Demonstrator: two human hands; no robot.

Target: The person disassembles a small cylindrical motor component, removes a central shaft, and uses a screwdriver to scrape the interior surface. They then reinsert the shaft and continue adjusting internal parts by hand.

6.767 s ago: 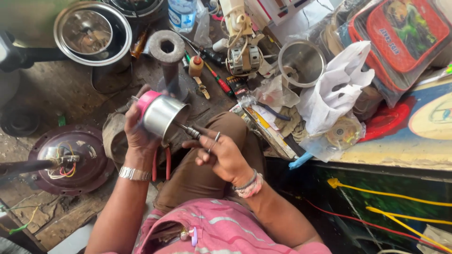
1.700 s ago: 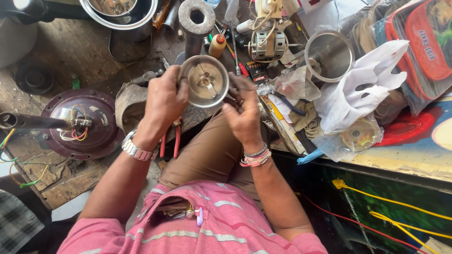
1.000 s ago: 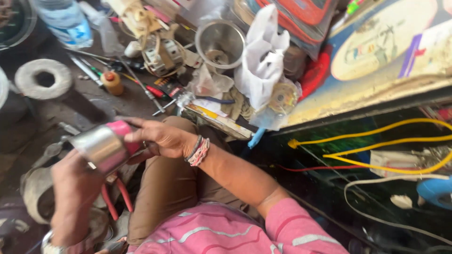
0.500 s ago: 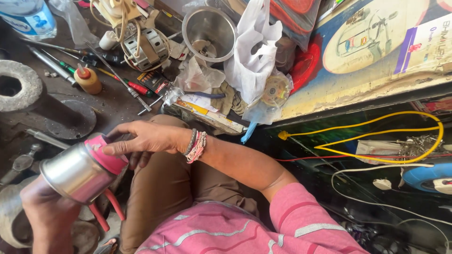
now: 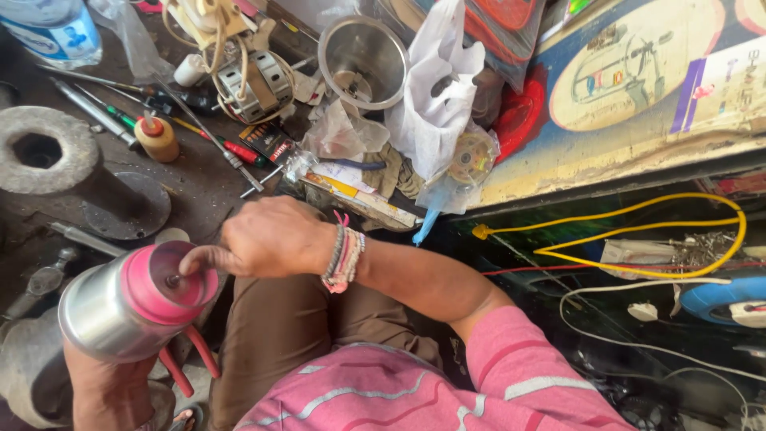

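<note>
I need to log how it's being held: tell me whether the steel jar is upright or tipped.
Tipped. The jar lies nearly sideways in the left hand, its pink base turned up-right, where the right hand fingers the centre.

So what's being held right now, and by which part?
The left hand grips the steel jar from below by its body; the right hand fingers the centre of its pink base.

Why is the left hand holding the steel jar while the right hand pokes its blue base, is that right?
Not quite: the base is pink, not blue, as the head view shows. The left hand does hold the steel jar, and the right hand pokes its base.
</note>
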